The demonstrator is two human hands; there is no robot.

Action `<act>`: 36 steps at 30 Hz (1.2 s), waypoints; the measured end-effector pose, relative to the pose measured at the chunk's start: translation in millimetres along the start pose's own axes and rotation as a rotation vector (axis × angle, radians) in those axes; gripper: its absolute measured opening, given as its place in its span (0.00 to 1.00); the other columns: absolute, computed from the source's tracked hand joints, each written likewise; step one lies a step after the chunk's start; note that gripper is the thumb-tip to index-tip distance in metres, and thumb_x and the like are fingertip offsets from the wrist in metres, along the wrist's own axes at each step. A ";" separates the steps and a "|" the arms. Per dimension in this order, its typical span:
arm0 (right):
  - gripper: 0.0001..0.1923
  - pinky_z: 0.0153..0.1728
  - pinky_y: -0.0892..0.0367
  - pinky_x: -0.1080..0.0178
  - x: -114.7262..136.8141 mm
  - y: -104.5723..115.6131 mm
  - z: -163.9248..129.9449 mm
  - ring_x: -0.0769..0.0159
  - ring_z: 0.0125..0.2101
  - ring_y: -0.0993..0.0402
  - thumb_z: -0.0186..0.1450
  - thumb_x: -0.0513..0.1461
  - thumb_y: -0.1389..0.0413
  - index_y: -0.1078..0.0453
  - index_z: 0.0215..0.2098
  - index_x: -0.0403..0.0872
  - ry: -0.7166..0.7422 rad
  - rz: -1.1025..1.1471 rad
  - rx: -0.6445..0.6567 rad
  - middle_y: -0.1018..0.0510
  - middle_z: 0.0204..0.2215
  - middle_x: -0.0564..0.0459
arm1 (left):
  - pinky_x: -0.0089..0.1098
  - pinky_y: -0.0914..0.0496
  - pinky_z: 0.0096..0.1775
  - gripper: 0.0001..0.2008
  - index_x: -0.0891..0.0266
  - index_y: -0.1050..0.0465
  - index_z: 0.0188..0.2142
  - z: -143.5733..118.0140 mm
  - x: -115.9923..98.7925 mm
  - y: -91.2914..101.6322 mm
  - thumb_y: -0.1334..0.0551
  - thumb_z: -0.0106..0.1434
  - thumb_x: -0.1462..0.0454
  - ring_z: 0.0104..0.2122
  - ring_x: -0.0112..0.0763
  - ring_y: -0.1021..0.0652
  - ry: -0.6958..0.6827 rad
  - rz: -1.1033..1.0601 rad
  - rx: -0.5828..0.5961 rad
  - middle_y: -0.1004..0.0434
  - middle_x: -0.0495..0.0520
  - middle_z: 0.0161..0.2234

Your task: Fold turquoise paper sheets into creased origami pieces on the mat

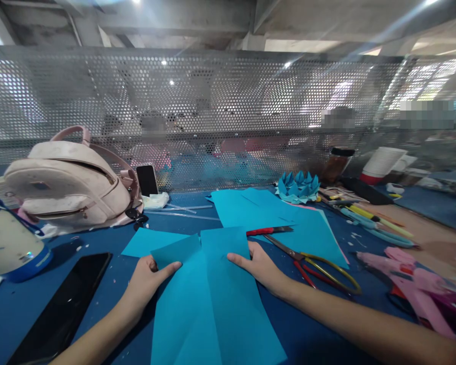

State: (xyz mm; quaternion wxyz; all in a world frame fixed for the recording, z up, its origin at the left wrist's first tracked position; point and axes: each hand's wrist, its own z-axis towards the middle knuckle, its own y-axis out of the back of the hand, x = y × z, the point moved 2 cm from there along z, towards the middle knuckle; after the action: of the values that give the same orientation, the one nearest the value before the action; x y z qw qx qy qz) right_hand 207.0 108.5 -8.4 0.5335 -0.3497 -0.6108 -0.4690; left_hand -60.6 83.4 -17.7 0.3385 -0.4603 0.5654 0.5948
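A large blue sheet of paper (213, 304), creased down its middle, is held up in front of me. At its top edge there is a short split at the crease. My left hand (148, 279) grips the left side, thumb on the near face and fingers curled behind. On the right side, my right hand (262, 268) pinches the sheet the same way. Just beyond my right hand lie scissors (289, 248) with red and yellow handles, and a red-handled cutting tool (266, 231). More blue paper (243, 205) is spread behind, with a smaller blue piece (148, 241) at the left.
A pale backpack (72, 187), a bottle (11, 243) and a black phone (64, 304) occupy the left. A folded blue paper piece (298, 187) sits at the back. Pink glue gun (410, 284), pliers (380, 233) and cups (383, 165) are on the right. A perforated metal screen (213, 101) borders the table.
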 end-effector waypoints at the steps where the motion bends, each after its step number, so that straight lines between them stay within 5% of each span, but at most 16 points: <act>1: 0.25 0.39 0.29 0.55 0.6 0.2 0.2 0.53 0.39 0.24 0.55 0.57 0.39 0.27 0.36 0.44 0.014 0.003 0.016 0.20 0.37 0.45 | 0.28 0.55 0.21 0.32 0.54 0.59 0.19 0.0 0.7 -0.2 0.32 0.42 0.47 0.19 0.22 0.52 -0.001 -0.004 0.011 0.61 0.38 0.18; 9: 0.25 0.30 0.31 0.60 0.7 1.7 0.3 0.55 0.33 0.26 0.54 0.58 0.40 0.28 0.33 0.44 -0.011 -0.082 -0.091 0.23 0.28 0.49 | 0.28 0.45 0.20 0.26 0.56 0.48 0.18 -5.5 -8.7 -3.5 0.32 0.44 0.46 0.18 0.25 0.40 0.002 -0.066 0.136 0.47 0.42 0.16; 14: 0.22 0.23 0.37 0.64 1.8 2.5 -2.3 0.62 0.26 0.32 0.53 0.56 0.39 0.35 0.25 0.47 -0.069 -0.187 -0.230 0.30 0.22 0.53 | 0.26 0.49 0.18 0.27 0.55 0.52 0.17 -8.1 -12.7 -1.4 0.31 0.45 0.50 0.16 0.24 0.43 0.005 -0.080 0.087 0.51 0.39 0.15; 25: 0.28 0.20 0.48 0.64 7.1 1.0 -2.8 0.69 0.21 0.49 0.49 0.59 0.40 0.49 0.20 0.51 -0.064 -0.176 -0.260 0.46 0.18 0.59 | 0.26 0.50 0.18 0.29 0.54 0.55 0.16 -6.8 -12.1 -3.3 0.30 0.43 0.53 0.16 0.21 0.47 0.012 -0.113 0.056 0.54 0.38 0.15; 36: 0.28 0.21 0.45 0.64 0.7 3.3 -2.3 0.67 0.22 0.45 0.49 0.59 0.39 0.48 0.22 0.51 -0.067 -0.203 -0.277 0.45 0.18 0.60 | 0.27 0.44 0.19 0.24 0.56 0.47 0.16 -7.3 -11.6 -2.4 0.30 0.44 0.52 0.17 0.25 0.39 0.018 -0.131 0.095 0.44 0.42 0.14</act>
State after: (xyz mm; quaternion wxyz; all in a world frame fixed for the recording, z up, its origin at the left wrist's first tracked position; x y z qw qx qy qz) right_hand 210.7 107.3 -7.1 0.4097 -0.3718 -0.5898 -0.5882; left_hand -53.1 77.9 -7.3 0.3930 -0.4852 0.5648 0.5395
